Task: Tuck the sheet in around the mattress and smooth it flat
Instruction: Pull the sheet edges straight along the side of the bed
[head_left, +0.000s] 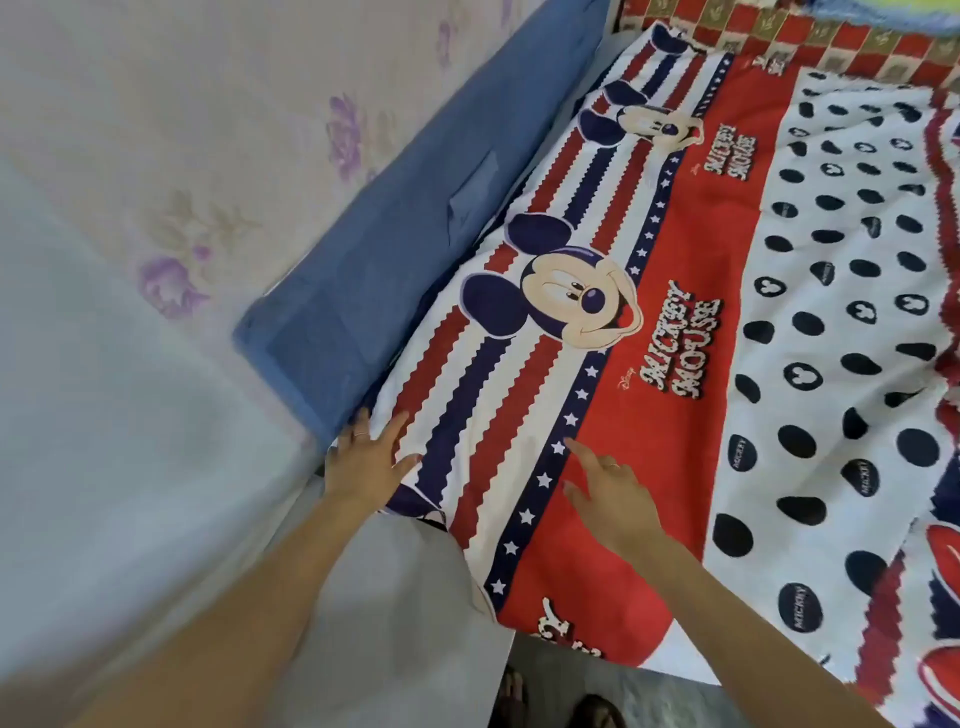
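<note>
— Pressing down w/ my left hand (366, 460) at the sheet (675, 291) edge, fingers spread flat, right where the striped border meets the blue mattress side (363, 270).

— And the other?

— Right hand (610, 496) is over the red band just beside the star stripe, index finger stretched out, other fingers loosely bent, gripping nothing. Can't tell if the fingertip actually touches the cloth.

— Where's the sheet lying?

— Spread over the mattress top: red/white/navy stripes w/ cartoon mouse faces along the left edge, then red band w/ lettering, then white field w/ dark dots. Near corner hangs loose past the bed edge, not tucked; a few soft wrinkles by the dots.

— Anything else around?

— Pale floral wall (182, 156) on the left, checked red cloth (779, 36) at the far end, grey garment (395, 623) below my arms, sandalled feet (550, 701) on the floor.
</note>
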